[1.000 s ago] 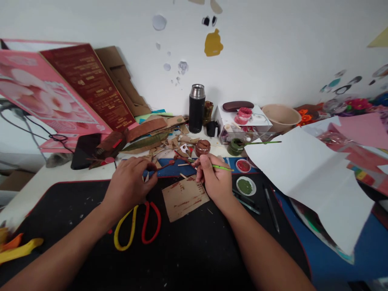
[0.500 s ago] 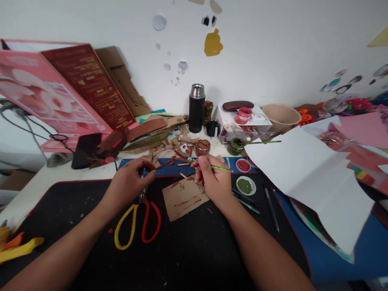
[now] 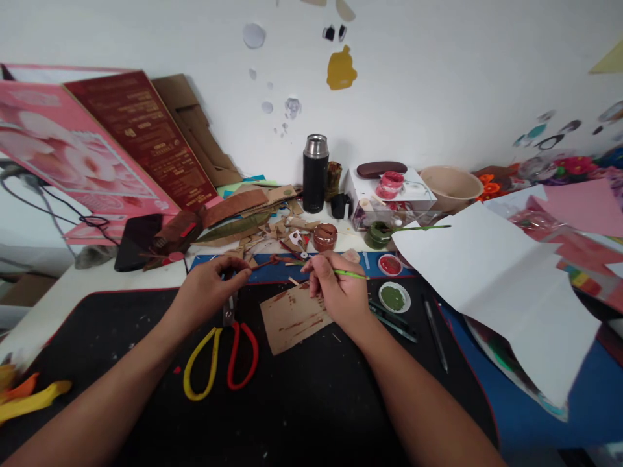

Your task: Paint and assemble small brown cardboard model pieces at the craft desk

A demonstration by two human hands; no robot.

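Note:
My left hand (image 3: 217,285) pinches the end of a thin reddish-brown painted stick (image 3: 263,264), which points right. In my right hand (image 3: 338,288) is a paintbrush with a green handle (image 3: 351,275); its tip reaches toward the stick, and I cannot tell if they touch. Below the hands lies a piece of cardboard (image 3: 294,321) streaked with brown paint. Scissors with yellow and red handles (image 3: 243,353) rest on the black mat under my left hand, which hides their blade tips. An open jar of brown paint (image 3: 325,237) stands just beyond my right hand.
Green paint fills a white lid (image 3: 394,298), with a red one (image 3: 390,264) behind it. A pen (image 3: 435,334) and white paper (image 3: 487,266) lie at right. Cardboard scraps, a black thermos (image 3: 315,175) and a green paint jar (image 3: 378,235) stand along the back; a phone (image 3: 137,241) lies at left.
My right hand with the paintbrush has shifted slightly left. My left hand stays nearly in place, still pinching the stick.

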